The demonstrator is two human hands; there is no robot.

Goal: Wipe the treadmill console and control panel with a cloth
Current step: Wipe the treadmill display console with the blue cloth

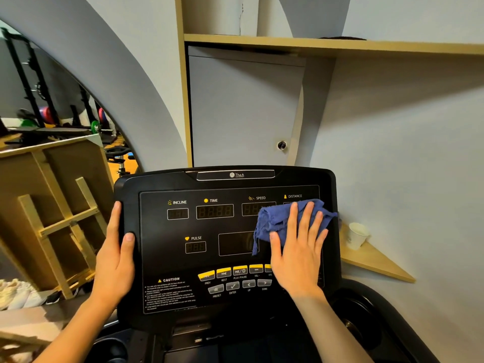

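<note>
A pale wall stands behind the black console. The right hand lies spread flat, pressing the blue cloth on the panel's right side. The unwiped part lies to its left, where the left hand grips the edge.

Your left hand and right hand were both bare, with no gloves, rings or watch on them. Your forearms were uncovered as far as the bottom edge of the view, so no sleeve showed. Your fingernails were short and unpainted.
</note>
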